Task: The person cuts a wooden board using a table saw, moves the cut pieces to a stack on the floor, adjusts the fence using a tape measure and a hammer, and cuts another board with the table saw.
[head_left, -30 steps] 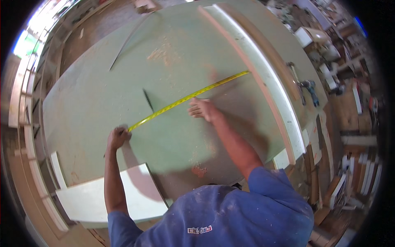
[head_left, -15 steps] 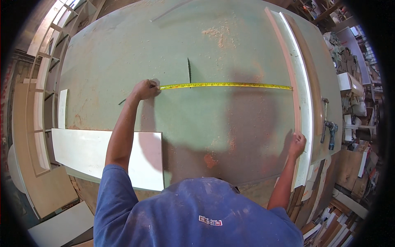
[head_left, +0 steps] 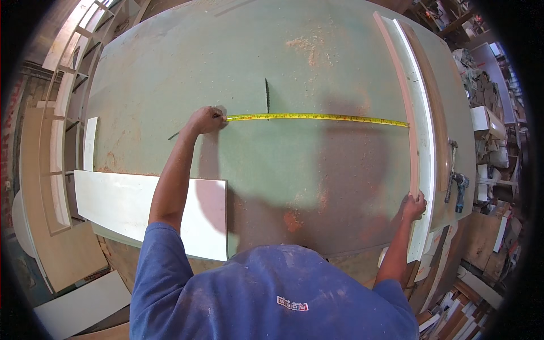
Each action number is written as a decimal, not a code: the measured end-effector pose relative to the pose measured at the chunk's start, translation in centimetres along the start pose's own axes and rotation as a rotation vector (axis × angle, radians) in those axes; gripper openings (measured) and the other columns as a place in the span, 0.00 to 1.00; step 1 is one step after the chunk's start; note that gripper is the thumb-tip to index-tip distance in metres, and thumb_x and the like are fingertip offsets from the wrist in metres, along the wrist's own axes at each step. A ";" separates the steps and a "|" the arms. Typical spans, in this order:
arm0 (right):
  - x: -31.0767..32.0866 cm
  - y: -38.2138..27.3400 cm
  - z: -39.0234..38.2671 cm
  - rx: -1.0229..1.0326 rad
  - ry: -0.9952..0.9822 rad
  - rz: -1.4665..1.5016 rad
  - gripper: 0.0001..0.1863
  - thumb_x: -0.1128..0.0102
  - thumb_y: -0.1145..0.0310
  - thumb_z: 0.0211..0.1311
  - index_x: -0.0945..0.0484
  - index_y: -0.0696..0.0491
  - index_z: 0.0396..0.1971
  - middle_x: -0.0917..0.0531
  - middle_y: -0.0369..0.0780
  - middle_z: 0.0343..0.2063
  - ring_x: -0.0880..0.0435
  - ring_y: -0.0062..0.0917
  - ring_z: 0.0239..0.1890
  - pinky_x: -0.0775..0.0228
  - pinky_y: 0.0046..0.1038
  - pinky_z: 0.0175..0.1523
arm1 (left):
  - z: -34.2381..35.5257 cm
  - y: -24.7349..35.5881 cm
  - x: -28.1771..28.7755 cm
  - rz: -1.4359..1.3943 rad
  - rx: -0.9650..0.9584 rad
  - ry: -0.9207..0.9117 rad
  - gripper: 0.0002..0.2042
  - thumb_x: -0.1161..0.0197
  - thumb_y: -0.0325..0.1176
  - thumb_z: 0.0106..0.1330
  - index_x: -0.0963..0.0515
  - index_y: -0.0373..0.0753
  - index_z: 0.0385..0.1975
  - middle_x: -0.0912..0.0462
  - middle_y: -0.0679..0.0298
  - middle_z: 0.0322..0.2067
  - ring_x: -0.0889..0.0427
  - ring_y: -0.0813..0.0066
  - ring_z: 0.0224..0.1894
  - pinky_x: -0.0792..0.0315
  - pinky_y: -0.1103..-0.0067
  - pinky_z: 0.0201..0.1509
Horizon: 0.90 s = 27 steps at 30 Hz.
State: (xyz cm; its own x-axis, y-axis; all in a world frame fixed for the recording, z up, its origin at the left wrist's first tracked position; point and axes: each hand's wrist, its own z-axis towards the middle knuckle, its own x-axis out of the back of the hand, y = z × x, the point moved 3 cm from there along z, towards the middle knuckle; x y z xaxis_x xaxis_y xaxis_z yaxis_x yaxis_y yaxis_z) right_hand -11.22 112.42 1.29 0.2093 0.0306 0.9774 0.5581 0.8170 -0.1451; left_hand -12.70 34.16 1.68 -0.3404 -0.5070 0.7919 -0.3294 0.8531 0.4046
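At left hand (head_left: 207, 120), yellow tape (head_left: 317, 117), one end (hidden)

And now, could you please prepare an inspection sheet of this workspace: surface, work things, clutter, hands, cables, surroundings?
Surface: green table, with pale sawdust and a reddish patch.
Work things: yellow tape measure stretched across to the brown wooden strip.
Clutter: dark serrated strip reaching the tape from the far side; white board at near left; drill at right.
Hands: left hand holds the tape's left end; right hand is at the brown wooden strip, exact grip unclear.
Cables: nothing seen.
Surroundings: wood offcuts piled at lower right.
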 end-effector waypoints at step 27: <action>-2.5 -1.9 -0.2 0.156 0.155 0.211 0.18 0.22 0.66 0.46 0.25 0.55 0.30 0.27 0.38 0.30 0.27 0.33 0.31 0.33 0.38 0.39 | 0.5 -4.2 0.9 -0.062 -0.012 -0.088 0.15 0.36 0.41 0.66 0.15 0.34 0.31 0.18 0.60 0.22 0.27 0.74 0.25 0.28 0.71 0.36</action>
State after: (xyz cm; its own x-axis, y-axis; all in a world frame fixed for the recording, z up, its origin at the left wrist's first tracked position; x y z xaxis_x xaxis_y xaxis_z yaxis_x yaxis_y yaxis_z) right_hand -12.65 110.68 -0.90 0.4345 0.1306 0.8911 0.3618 0.8808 -0.3055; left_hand -12.08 30.08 0.49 -0.3962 -0.5672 0.7221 -0.3419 0.8210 0.4573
